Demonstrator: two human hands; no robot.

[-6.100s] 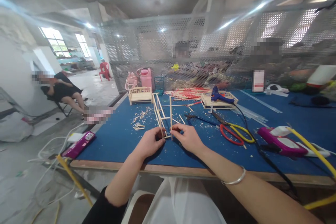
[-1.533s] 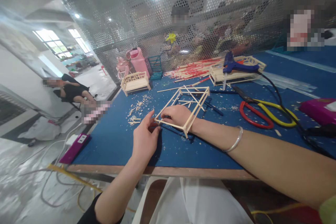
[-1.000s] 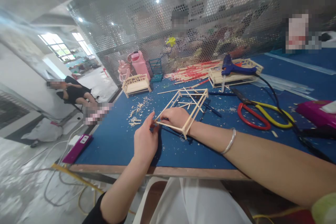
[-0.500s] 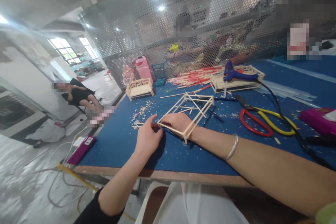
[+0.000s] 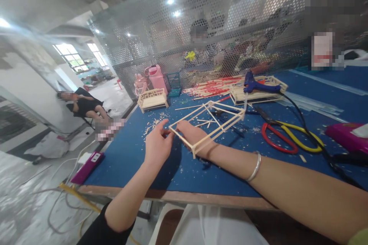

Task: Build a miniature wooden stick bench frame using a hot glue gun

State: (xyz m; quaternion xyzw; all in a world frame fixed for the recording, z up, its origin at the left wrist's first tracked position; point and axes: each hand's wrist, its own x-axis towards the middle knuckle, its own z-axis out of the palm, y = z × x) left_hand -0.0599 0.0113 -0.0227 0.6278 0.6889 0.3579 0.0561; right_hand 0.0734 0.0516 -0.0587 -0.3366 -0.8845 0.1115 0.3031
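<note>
Both the left hand [image 5: 156, 146] and right hand [image 5: 193, 136] gripped the pale, thin-sticked wooden frame [image 5: 207, 123], apparently lifted off the blue table [image 5: 138, 153]; squeezing could snap its joints.

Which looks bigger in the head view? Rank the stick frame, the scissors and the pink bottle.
1. Stick frame, held by both hands.
2. Scissors, a little smaller.
3. Pink bottle, smallest, though it stands farthest away, so its true size is unsure.

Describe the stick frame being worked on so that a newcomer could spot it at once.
On the blue table, near its front edge, both hands hold an open box frame of pale sticks. Unlike the finished miniature bench behind, it is a bare skeleton, lifted off the table.
</note>
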